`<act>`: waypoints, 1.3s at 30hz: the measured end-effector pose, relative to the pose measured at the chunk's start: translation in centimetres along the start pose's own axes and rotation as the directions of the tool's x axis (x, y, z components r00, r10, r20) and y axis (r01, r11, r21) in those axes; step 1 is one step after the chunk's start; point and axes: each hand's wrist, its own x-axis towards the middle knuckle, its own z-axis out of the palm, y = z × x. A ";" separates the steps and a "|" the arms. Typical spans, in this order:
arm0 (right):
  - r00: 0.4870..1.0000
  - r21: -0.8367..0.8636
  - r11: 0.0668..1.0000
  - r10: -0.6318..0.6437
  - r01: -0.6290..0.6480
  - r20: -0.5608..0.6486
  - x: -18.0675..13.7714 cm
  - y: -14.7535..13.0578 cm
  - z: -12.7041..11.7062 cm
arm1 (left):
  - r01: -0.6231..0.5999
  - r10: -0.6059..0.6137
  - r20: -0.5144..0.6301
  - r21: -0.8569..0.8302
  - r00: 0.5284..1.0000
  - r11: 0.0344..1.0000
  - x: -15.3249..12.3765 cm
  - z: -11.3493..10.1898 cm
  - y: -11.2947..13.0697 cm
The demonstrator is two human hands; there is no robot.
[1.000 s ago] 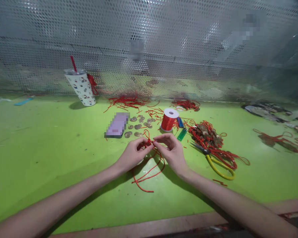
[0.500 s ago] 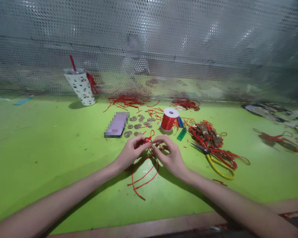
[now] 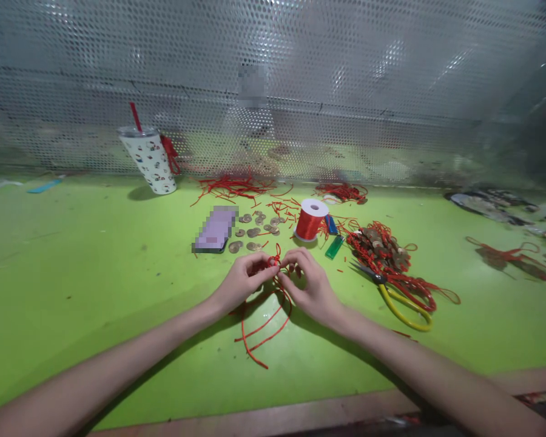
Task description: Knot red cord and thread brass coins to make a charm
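Between my two hands is a red cord (image 3: 244, 328), tied into a small knot with a short loop standing up above the fingertips. My left hand (image 3: 242, 280) pinches the knotted part between thumb and fingers. From the right, my right hand (image 3: 313, 290) meets it with thumb and forefinger closed on the cord beside the knot. Loose cord ends hang below the hands and curve over the green table (image 3: 173, 364). Fingers hide much of the knot. Just beyond the hands lie several round coins (image 3: 253, 232) with holes.
A spool of red cord (image 3: 310, 221) stands ahead, near a green lighter (image 3: 335, 247). Yellow-handled scissors (image 3: 403, 309) lie right, by a heap of corded coins (image 3: 377, 246). Left are a phone (image 3: 216, 229) and tilted-looking tumbler (image 3: 150, 161). A perforated screen (image 3: 346, 79) rises behind.
My right fingertips have shifted slightly at the knot, and the small loop has tipped a little and sits lower. Both hands stay in nearly the same place.
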 end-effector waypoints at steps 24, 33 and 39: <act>0.935 -0.042 0.997 -0.080 0.069 -0.346 0.7 0.0 -1.5 | -0.033 0.044 -0.076 0.137 0.996 0.990 0.3 -0.2 -0.4; 0.957 0.252 0.924 0.275 -0.289 0.089 0.5 0.1 -0.9 | -0.007 0.015 -0.084 0.103 0.996 0.995 0.4 -0.7 0.0; 0.921 0.265 0.956 0.209 -0.123 -0.329 1.4 1.1 -2.6 | -0.022 0.039 -0.096 0.168 0.995 0.986 0.6 -0.6 -0.2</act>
